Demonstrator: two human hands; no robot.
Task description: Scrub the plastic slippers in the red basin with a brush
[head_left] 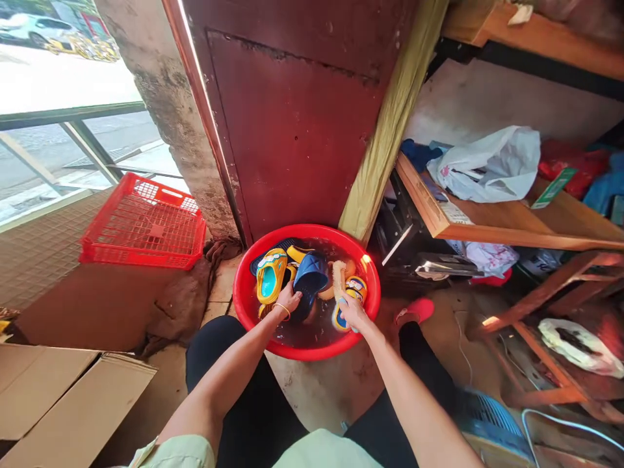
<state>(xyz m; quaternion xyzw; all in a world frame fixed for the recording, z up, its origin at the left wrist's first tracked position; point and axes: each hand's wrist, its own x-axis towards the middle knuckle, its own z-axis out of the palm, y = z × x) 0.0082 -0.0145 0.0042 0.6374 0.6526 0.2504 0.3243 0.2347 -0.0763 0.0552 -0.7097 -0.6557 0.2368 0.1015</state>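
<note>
A red basin (241, 318) of murky water stands on the floor between my knees. My left hand (289, 301) grips a dark blue slipper (312, 273) by its near end, above the water. In my right hand (351, 312) is a pale-bristled brush (338, 276), held upright by its lower end and apart from the blue slipper. A yellow slipper with a turquoise inside (271, 278) lies at the basin's left. Near my right hand rests a yellow and blue slipper (356, 288). Other footwear lies partly hidden behind the blue slipper.
A red crate (156, 231) sits at the left, above cardboard (53, 390). Behind the basin is a dark red door (297, 130). At the right are a wooden shelf (517, 227) with bags and a wooden stool (541, 325).
</note>
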